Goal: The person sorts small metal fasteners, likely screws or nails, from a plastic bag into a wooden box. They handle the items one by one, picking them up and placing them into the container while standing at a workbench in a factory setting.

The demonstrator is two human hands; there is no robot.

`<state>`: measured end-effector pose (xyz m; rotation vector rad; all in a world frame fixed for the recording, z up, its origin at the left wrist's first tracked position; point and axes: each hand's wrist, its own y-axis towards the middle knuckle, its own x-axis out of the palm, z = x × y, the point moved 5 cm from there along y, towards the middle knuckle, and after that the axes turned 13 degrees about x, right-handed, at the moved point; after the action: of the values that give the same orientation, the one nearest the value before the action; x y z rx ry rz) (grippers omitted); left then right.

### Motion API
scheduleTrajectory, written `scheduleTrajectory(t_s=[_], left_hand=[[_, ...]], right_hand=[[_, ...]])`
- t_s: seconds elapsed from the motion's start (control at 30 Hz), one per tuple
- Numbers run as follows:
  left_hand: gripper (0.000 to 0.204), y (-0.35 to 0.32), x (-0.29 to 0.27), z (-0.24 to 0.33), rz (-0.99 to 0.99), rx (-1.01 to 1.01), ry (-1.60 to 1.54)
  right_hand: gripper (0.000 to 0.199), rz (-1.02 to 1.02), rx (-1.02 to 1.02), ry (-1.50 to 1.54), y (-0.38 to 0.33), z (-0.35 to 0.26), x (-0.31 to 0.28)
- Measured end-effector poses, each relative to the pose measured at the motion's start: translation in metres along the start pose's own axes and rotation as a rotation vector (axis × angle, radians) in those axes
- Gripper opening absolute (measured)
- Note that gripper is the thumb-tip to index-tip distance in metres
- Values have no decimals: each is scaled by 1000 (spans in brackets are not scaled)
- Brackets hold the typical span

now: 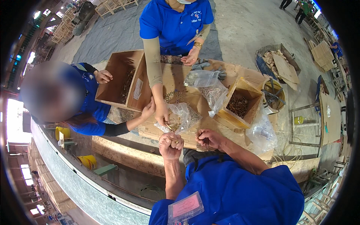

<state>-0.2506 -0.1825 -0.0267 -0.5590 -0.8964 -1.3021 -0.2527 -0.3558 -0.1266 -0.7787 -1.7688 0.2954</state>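
Observation:
My left hand (171, 146) is closed at the near edge of the cardboard-covered table, with a small brass-coloured glint between its fingers; the piece is too small to name. To its right my right hand (210, 139) is also closed, fingertips pinched, and what it holds I cannot make out. Just beyond my left hand lies a clear plastic bag (189, 117) with brass-coloured fasteners (172, 126) at its mouth. The hand of a co-worker opposite (162, 113) reaches down to these fasteners. Several small rings (175, 96) are scattered behind the bag.
A wooden box (137, 84) with fasteners stands at left, a second person's hands at it. To the right are a bag of fasteners (214, 93), a smaller wooden box (245, 92) of brown fasteners and a crumpled bag (262, 133). Grey gloves (201, 65) lie at the back.

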Motion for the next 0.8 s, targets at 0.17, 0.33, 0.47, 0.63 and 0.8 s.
scheduleTrajectory(t_s=[0.17, 0.33, 0.47, 0.63, 0.8], left_hand=[[20, -8, -6, 20, 5, 142, 472], [23, -16, -8, 28, 93, 131, 266], [22, -15, 4, 24, 51, 118, -146], [16, -5, 8, 15, 102, 41, 8], [22, 63, 40, 49, 25, 235, 591]], right_hand=[[15, 211, 49, -198, -1, 2, -14], [20, 489, -27, -482, -1, 0, -22], [21, 527, -557, -879, 25, -9, -12], [20, 646, -518, -1541, 81, -53, 66], [16, 623, -547, -2041, 150, -61, 62]])
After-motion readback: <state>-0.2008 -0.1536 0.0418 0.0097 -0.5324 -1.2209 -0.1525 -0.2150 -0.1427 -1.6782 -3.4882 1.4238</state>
